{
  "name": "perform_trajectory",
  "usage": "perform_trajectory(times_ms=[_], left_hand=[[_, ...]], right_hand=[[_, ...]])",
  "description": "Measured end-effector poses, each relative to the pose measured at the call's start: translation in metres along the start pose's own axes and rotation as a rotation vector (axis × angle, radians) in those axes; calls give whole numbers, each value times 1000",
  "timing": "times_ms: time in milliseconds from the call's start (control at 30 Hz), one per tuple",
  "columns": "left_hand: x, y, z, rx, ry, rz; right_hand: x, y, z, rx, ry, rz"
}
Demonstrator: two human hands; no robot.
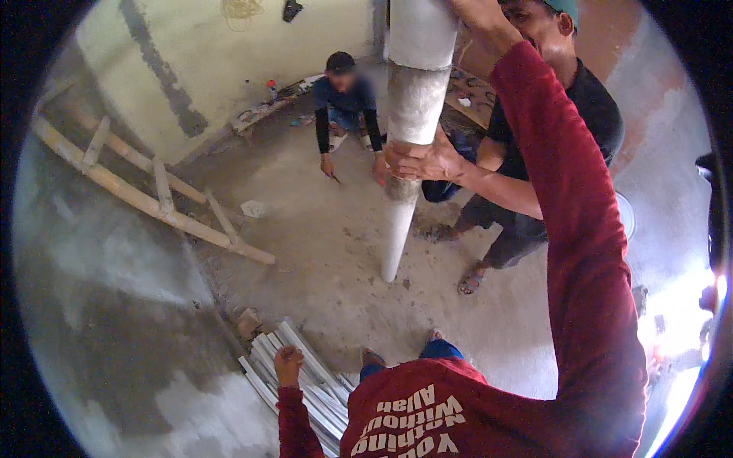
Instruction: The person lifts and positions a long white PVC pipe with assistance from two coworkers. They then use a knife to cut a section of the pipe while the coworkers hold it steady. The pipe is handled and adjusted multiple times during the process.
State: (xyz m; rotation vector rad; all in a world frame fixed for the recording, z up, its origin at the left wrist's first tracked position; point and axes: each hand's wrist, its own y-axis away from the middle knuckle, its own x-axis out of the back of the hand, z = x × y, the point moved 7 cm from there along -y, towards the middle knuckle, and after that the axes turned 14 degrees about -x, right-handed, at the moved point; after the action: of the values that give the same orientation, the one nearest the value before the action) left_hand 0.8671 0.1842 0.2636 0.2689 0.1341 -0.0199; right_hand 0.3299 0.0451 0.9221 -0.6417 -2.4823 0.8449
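A tall, pale round column [416,99] rises from the floor in front of me and runs out of the top of the picture. A darker band crosses it partway up. High on its right side my right hand [479,14] grips it, arm raised, the fingertips partly cut off by the upper edge. My left hand [289,366] hangs low on the left with its fingers curled, and nothing shows in it. It appears over a bundle of long grey metal profiles [305,374]. A co-worker's hand [427,160] wraps around the column lower down.
The co-worker in a black shirt [588,114] stands close on the right. Another person [343,99] crouches at the back, hands near the floor. A wooden ladder [145,191] leans at the left. Boards and small items [267,103] lie along the far wall.
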Motion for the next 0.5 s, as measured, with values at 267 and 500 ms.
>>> perform_trajectory(times_ms=[267,500], left_hand=[[-27,-18,39,-146,-205,-106],[-99,-4,65,-98,-16,-213]], right_hand=[[5,-19,12,-239,-25,-92],[7,0,-9,-112,-93,-149]])
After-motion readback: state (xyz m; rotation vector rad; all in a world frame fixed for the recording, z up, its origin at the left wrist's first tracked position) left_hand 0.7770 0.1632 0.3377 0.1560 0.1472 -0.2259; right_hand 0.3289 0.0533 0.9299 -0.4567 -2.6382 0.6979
